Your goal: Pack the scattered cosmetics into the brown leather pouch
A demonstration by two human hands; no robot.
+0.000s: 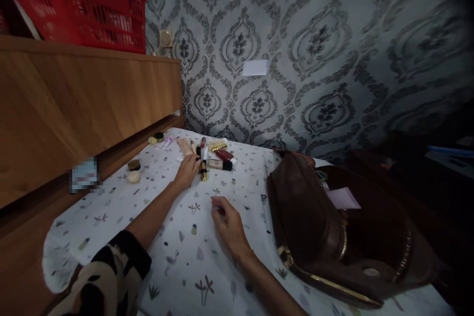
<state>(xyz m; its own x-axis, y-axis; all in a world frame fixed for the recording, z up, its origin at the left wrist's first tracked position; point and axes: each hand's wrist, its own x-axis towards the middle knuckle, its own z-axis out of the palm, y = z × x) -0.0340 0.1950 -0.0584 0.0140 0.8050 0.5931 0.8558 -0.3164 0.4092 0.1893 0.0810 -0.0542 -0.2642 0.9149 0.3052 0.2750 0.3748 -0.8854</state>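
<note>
My left hand (188, 170) rests at the near edge of a cluster of cosmetics, fingers bent and closed; what they hold, if anything, is hidden. Beside its fingertips lies a black tube with a gold end (203, 172). Just right of that is a beige bottle with a black cap (220, 164), and behind it a dark red pouch-like item (224, 154). A beige tube (184, 146) and a small dark-red tube (203, 142) lie farther back. Over the patterned cloth, my right hand (228, 224) is loosely curled, with nothing visible in it.
A brown handbag (299, 207) lies gaping at the right, with a pale paper (344, 198) at its opening. Round jars, one with a cream lid (134, 177), sit at the left. A wooden cabinet (92, 103) borders the table (218, 266), bearing a red basket (107, 15).
</note>
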